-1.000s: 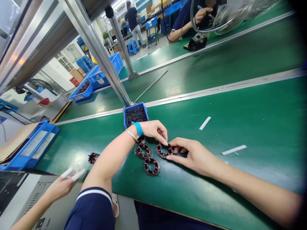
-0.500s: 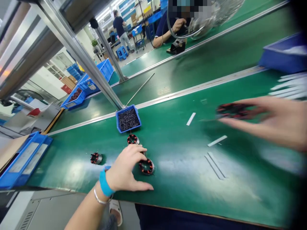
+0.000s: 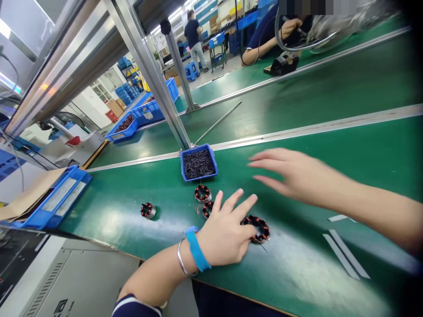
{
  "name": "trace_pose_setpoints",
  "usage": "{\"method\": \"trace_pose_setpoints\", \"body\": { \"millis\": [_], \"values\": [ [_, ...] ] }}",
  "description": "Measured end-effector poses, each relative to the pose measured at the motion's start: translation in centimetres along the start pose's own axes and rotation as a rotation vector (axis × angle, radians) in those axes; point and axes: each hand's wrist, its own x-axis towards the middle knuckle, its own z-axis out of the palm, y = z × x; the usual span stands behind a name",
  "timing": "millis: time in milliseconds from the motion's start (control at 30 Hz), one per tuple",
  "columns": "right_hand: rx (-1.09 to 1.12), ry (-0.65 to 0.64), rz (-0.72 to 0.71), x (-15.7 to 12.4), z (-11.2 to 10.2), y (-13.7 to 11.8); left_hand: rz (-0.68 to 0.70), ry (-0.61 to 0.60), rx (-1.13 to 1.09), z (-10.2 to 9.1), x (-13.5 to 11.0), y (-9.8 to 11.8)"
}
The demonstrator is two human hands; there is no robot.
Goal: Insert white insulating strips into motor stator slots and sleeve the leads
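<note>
Toward near edge of worktop (image 3: 112, 207), your left hand (image 3: 223, 235) is overlapping wound ring (image 3: 265, 230), fingers splayed apart; cannot tell whether thumb is touching it. Nearer far edge, your right hand (image 3: 291, 174) is hovering, fingers and thumb apart. Two more rings (image 3: 208, 197) are sitting before blue bin (image 3: 216, 167).

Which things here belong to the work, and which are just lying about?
Seemingly the work:
wound ring under the left hand
other wound rings
perhaps the small blue bin of dark pieces

Seemingly lying about:
white strips
thin metal rod
</note>
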Motion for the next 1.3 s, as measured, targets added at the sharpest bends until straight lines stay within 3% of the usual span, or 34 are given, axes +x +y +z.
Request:
{"method": "trace_pose_setpoints", "body": {
  "millis": [67,133,200,267,400,567,700,767,867,933,1000,1100,1167,1300],
  "values": [
    [-0.08,-0.248,-0.067,5.2,2.2,-2.2,-0.035,0.088,-0.038,0.7,-0.4,0.0],
    [-0.131,-0.338,-0.06,9.4,4.2,-4.1,-0.1,0.235,-0.101,1.7,-0.7,-0.1],
    [-0.18,-0.396,-0.038,11.7,5.5,-5.1,-0.161,0.359,-0.154,2.9,-0.6,-0.2],
    [-0.22,-0.432,-0.022,12.3,6.2,-5.6,-0.18,0.41,-0.179,3.7,-0.1,-0.2],
    [-0.235,-0.454,-0.026,11.5,6.8,-5.6,-0.163,0.362,-0.157,3.9,0.7,0.0],
    [-0.201,-0.452,-0.023,11.7,7.1,-5.7,-0.217,0.332,-0.073,2.1,-0.1,0.1],
    [-0.176,-0.446,-0.036,12.0,7.1,-5.8,0.056,0.163,-0.102,0.8,-0.7,-0.2],
    [-0.164,-0.436,-0.027,11.9,7.3,-5.5,0.121,0.069,-0.087,0.7,-0.5,-0.3],
    [-0.131,-0.418,0.018,11.8,7.8,-5.0,-0.01,0.003,-0.017,0.7,0.1,-0.1],
    [-0.088,-0.402,0.063,11.9,8.1,-4.8,-0.119,0.022,0.023,0.7,0.5,0.1],
    [-0.024,-0.372,0.118,12.3,8.0,-4.9,-0.12,0.062,0.025,0.5,0.6,0.4],
    [0.111,-0.293,0.216,12.4,6.6,-5.0,0.024,0.041,-0.023,0.3,0.3,0.7],
    [0.222,-0.248,0.283,11.1,4.8,-4.7,0.036,0.008,-0.022,0.5,0.2,0.8],
    [0.441,-0.254,0.388,3.9,0.7,-3.2,-0.057,0.015,0.016,1.0,0.5,1.2]
  ]
}}
